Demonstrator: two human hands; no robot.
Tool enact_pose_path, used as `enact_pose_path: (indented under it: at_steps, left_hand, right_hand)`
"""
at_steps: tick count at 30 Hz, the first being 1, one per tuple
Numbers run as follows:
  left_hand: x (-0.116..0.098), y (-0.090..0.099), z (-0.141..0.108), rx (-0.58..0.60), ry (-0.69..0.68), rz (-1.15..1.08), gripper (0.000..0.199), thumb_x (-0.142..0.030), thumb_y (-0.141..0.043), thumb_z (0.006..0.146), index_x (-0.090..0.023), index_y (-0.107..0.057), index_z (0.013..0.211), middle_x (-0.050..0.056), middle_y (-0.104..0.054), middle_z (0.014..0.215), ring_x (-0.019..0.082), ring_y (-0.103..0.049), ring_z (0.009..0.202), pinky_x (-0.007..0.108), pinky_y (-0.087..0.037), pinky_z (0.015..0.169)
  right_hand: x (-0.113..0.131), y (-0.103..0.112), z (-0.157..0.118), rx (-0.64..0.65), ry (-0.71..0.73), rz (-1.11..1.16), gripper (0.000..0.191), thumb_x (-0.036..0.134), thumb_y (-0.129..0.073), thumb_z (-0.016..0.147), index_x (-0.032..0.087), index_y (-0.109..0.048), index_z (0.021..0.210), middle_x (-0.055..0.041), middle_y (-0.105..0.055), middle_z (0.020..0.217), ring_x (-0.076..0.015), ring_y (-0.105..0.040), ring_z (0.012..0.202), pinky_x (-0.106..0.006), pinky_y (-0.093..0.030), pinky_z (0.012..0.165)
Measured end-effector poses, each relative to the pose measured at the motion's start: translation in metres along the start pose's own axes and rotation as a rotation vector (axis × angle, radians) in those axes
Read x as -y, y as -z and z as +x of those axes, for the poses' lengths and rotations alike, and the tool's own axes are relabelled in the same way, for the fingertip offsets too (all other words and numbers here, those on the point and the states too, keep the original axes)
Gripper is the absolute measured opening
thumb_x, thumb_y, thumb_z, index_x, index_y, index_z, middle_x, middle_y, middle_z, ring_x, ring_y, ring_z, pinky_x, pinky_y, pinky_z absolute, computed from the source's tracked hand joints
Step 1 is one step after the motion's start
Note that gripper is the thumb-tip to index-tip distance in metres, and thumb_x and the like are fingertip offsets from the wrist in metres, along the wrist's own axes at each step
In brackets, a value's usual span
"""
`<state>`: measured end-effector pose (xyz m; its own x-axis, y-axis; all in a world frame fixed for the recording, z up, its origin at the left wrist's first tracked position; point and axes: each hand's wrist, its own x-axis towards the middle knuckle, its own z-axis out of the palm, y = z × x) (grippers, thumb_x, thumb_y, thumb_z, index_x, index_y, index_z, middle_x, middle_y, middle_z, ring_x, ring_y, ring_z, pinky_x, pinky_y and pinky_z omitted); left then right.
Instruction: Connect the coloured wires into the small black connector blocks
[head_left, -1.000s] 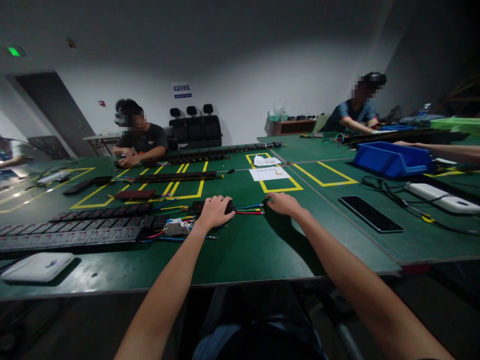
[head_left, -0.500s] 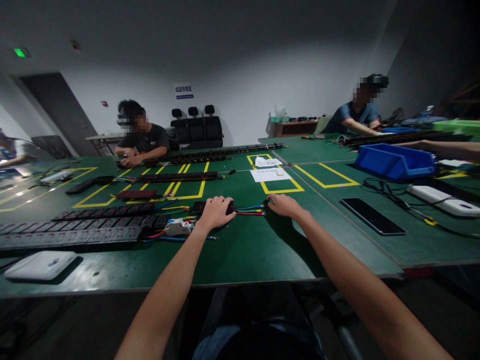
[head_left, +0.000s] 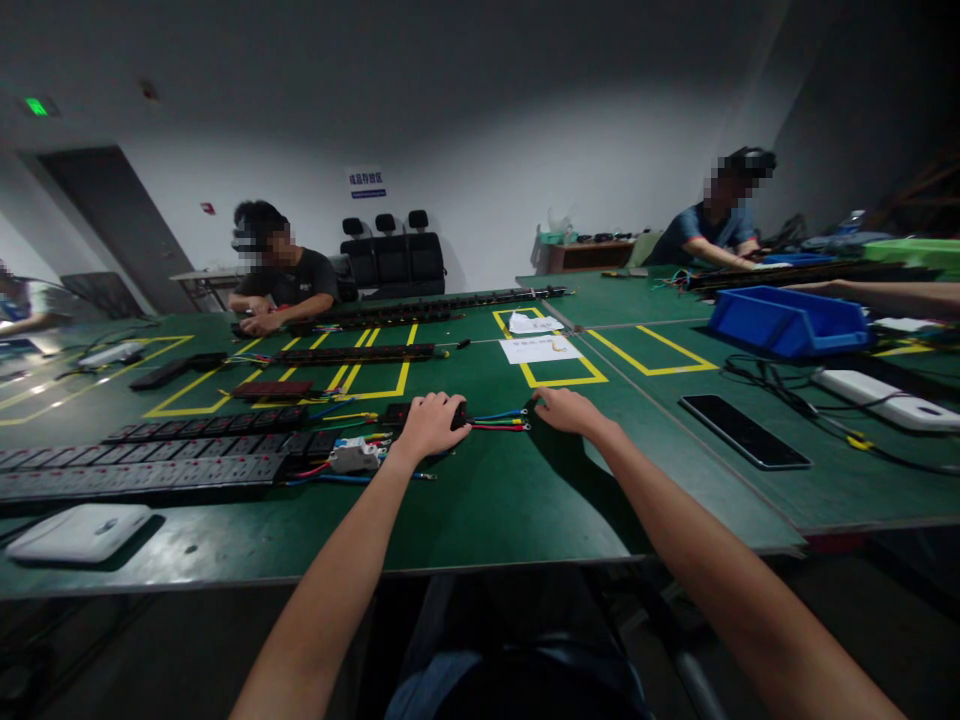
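Observation:
My left hand (head_left: 431, 428) is closed over a short black block (head_left: 395, 413), its fingers wrapped over the right end. Blue, green-yellow and red wires (head_left: 496, 421) run out to the right from under it, tipped with ring terminals. Just right of those terminals is my right hand (head_left: 568, 410), low over the table with its fingers curled in. Whatever its fingertips may hold is hidden. Left of my left hand lie black socket strips (head_left: 142, 470) with loose wires and a grey-white connector piece (head_left: 356, 455) at their ends.
On the green table (head_left: 480, 520) are a phone (head_left: 742, 430), a blue bin (head_left: 787, 322), a white box (head_left: 82, 530), a white device with black cables (head_left: 874, 397) and paper sheets (head_left: 540, 348). More strips (head_left: 352, 353) lie farther back. Co-workers sit across the table.

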<state>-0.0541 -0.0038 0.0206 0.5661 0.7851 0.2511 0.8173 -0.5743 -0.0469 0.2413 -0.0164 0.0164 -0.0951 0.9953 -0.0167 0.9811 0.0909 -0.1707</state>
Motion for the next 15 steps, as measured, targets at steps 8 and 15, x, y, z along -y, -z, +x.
enact_pose_path:
  at_steps: [8,15]
  left_hand:
    - [-0.0018,0.0039,-0.0012,0.006,-0.004,-0.001,0.049,-0.051,-0.055,0.093,-0.024,-0.056,0.134,0.010,-0.066,0.122,0.031,-0.059,0.114,0.044,-0.042,0.096]
    - [-0.0034,0.0081,-0.0022,0.018,-0.007,0.004,0.052,-0.043,-0.057,0.087,-0.022,-0.056,0.136,0.012,-0.066,0.123,0.031,-0.058,0.115,0.045,-0.042,0.098]
  right_hand:
    - [-0.0042,-0.0042,0.0032,-0.019,0.018,0.013,0.043,0.026,-0.046,0.096,0.017,-0.064,0.134,-0.0179,-0.070,0.126,-0.0309,-0.067,0.109,-0.037,-0.048,0.084]
    - [-0.0009,-0.0051,0.0044,-0.079,0.058,0.064,0.036,0.030,-0.052,0.095,0.022,-0.069,0.126,-0.0118,-0.072,0.119,-0.0265,-0.067,0.105,-0.031,-0.046,0.078]
